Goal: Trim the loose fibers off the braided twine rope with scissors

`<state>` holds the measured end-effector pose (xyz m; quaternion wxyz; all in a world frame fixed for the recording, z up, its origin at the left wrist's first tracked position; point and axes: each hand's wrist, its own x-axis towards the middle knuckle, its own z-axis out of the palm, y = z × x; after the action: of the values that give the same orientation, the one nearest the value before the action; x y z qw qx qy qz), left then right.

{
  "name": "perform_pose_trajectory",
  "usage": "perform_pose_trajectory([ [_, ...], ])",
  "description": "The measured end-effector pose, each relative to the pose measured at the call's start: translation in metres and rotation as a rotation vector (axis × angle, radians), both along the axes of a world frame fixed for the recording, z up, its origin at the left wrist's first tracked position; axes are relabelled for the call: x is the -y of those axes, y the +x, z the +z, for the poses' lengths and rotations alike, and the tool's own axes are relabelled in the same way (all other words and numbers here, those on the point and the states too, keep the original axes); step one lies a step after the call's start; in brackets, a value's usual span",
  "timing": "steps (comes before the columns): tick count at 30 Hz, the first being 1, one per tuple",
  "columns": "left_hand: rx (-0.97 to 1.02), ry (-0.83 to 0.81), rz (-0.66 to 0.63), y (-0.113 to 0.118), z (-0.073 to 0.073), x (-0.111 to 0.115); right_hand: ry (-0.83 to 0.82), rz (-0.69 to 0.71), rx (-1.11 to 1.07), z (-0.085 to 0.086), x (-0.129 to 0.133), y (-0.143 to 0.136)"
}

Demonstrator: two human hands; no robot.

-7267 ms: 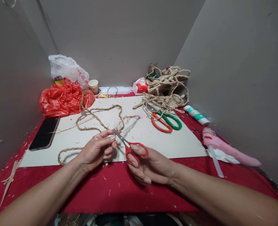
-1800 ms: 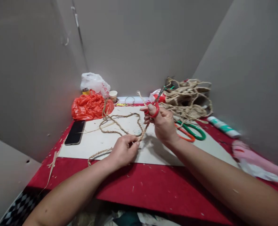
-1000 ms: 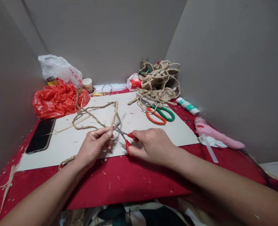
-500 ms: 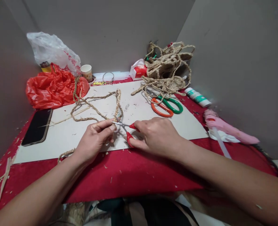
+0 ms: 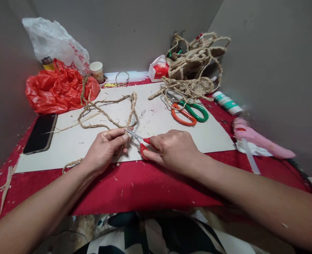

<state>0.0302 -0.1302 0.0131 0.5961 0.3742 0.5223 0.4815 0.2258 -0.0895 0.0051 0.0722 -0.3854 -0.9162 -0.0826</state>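
A braided straw cord (image 5: 133, 107) lies in loops on a white board (image 5: 66, 141). My left hand (image 5: 105, 146) pinches the cord's near end between thumb and fingers. Small red-handled scissors (image 5: 142, 146) are in my right hand (image 5: 175, 148), thumb and fingers in the handle loops. Their blades point left and meet the cord right at my left fingertips; the exact contact is too small to tell. The blades are nearly closed.
Larger scissors (image 5: 190, 113) with orange and green handles lie beside a heap of braided cord (image 5: 195, 67). A phone (image 5: 41, 134) and red bag (image 5: 60, 88) are at left. A pink glue gun (image 5: 261, 141) lies at right, near a white-green roll (image 5: 227, 103).
The small scissors' blades have come closer together, and their handles with them. The whole view has shifted slightly, with the table appearing higher. Both hands remain at the cord.
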Motion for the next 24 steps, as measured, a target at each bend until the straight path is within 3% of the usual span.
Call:
perform_pose_trajectory([
  [11,0.026,-0.050,0.013,0.001,0.002,-0.001,-0.033,-0.012,0.042,0.002,-0.001,0.002],
  [24,0.027,0.063,0.065,-0.001,0.000,0.002,-0.015,-0.103,-0.056,0.009,-0.003,0.000],
])
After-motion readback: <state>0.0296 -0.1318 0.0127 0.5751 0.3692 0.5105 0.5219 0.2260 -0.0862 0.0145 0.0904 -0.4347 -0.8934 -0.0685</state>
